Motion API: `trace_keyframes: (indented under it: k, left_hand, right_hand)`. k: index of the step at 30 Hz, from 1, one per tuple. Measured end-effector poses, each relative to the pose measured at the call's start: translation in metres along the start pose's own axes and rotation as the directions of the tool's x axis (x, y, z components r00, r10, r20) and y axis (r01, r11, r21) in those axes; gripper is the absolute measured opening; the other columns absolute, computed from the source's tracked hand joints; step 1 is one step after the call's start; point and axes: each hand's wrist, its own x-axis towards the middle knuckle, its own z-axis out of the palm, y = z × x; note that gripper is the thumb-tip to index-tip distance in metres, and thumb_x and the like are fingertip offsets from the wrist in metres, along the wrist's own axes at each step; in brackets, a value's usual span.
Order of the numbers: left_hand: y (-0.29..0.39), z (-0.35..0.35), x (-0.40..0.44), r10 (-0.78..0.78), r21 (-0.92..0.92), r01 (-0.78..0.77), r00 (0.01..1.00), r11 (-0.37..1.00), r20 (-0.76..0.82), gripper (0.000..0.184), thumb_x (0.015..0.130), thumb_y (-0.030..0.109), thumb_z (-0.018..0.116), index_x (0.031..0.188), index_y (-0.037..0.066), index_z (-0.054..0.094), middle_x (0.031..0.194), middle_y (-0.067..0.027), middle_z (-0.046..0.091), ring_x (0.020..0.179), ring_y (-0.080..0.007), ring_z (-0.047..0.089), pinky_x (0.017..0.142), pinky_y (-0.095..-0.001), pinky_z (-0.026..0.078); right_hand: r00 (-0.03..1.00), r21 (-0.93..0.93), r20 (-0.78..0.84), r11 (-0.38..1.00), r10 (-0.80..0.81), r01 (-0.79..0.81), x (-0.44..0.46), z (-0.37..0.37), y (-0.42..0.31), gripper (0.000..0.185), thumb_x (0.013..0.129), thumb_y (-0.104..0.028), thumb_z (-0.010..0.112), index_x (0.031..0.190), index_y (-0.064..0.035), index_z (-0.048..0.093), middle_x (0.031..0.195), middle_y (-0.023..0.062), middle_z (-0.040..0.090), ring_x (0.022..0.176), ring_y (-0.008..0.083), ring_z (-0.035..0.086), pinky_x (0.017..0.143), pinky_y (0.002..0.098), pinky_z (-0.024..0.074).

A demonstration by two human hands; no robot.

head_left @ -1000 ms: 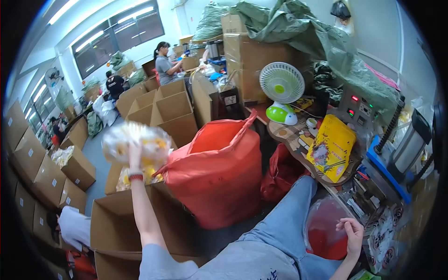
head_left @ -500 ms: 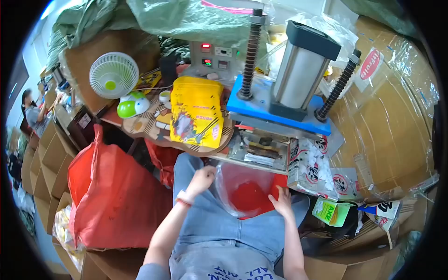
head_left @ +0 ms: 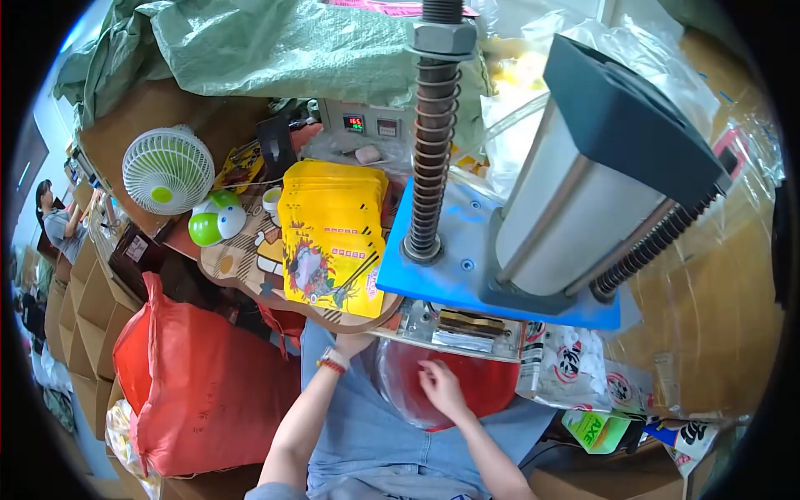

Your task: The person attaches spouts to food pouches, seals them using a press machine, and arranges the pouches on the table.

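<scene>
A red container point(head_left: 492, 387) with a clear plastic liner point(head_left: 398, 387) sits in my lap, partly under the table edge. My right hand point(head_left: 442, 390) is over its opening, fingers loosely bent and apart, with nothing visible in them. Beside the container's left rim, my left hand point(head_left: 354, 343) reaches beneath the table edge, and its fingers are hidden. Above it, a fanned stack of yellow printed pouches point(head_left: 333, 242) lies on a patterned wooden board point(head_left: 242, 262). To the right stands a press with a blue plate point(head_left: 467, 275) and a metal cylinder point(head_left: 575, 200).
A coiled spring post point(head_left: 435, 158) rises close in front. At left are a small fan point(head_left: 169, 171) and a full red sack point(head_left: 208, 383). Cardboard point(head_left: 683, 333) flanks the right side, near a green AXE container point(head_left: 596, 431). A person point(head_left: 62, 221) is far left.
The view has shifted closer to the press. My right hand has moved left from the container's right rim to over its opening. My left hand has gone forward under the table edge.
</scene>
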Motion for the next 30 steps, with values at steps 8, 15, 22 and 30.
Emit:
trace_keyframes:
  k: [8, 15, 22, 30]
  left_hand:
    - [0.007, -0.010, -0.011, -0.342, -0.569, 0.602, 0.794, 0.560, 0.503, 0.057, 0.093, 0.017, 0.069, 0.145, 0.007, 0.049, 0.146, -0.0090, 0.052, 0.134, -0.0192, 0.046, 0.115, -0.0326, 0.035]
    - [-0.004, 0.070, 0.027, -0.347, -0.409, 0.472, 0.873, 0.781, 0.344, 0.053, 0.093, 0.020, 0.067, 0.142, 0.007, 0.052, 0.142, -0.0092, 0.054, 0.131, -0.0200, 0.049, 0.113, -0.0338, 0.036]
    - [-0.038, 0.079, 0.072, -0.381, -0.187, 0.450, 0.870, 0.874, 0.312, 0.049, 0.093, 0.024, 0.066, 0.138, 0.008, 0.055, 0.139, -0.0094, 0.057, 0.128, -0.0209, 0.052, 0.111, -0.0352, 0.039]
    - [-0.013, 0.060, 0.049, -0.202, -0.117, 0.214, 0.974, 0.970, 0.106, 0.045, 0.094, 0.028, 0.064, 0.134, 0.009, 0.058, 0.134, -0.0097, 0.060, 0.124, -0.0219, 0.055, 0.109, -0.0368, 0.041]
  right_hand:
    - [0.937, -0.438, 0.291, 0.844, -0.193, 0.309, 0.077, 0.040, -0.006, 0.039, 0.088, -0.010, 0.058, 0.127, -0.0084, 0.058, 0.122, 0.0182, 0.063, 0.125, 0.0400, 0.052, 0.103, 0.0511, 0.0437]
    - [0.490, -0.169, 0.815, 0.684, -0.308, 0.710, -0.046, 0.014, -0.027, 0.019, 0.081, -0.017, 0.061, 0.098, -0.0094, 0.057, 0.103, 0.0100, 0.066, 0.108, 0.0297, 0.062, 0.085, 0.0429, 0.0507]
    - [0.701, -0.505, 0.533, 0.843, 0.474, -0.186, -0.110, -0.058, 0.026, 0.043, 0.099, -0.044, 0.048, 0.108, -0.0060, 0.066, 0.099, 0.0145, 0.071, 0.090, 0.0329, 0.068, 0.083, 0.0461, 0.0508]
    - [0.874, -0.661, -0.476, 0.615, 0.099, -0.430, -0.070, -0.206, 0.163, 0.029, 0.092, -0.023, 0.057, 0.112, -0.0039, 0.064, 0.114, 0.0208, 0.067, 0.108, 0.0385, 0.062, 0.095, 0.0429, 0.0478]
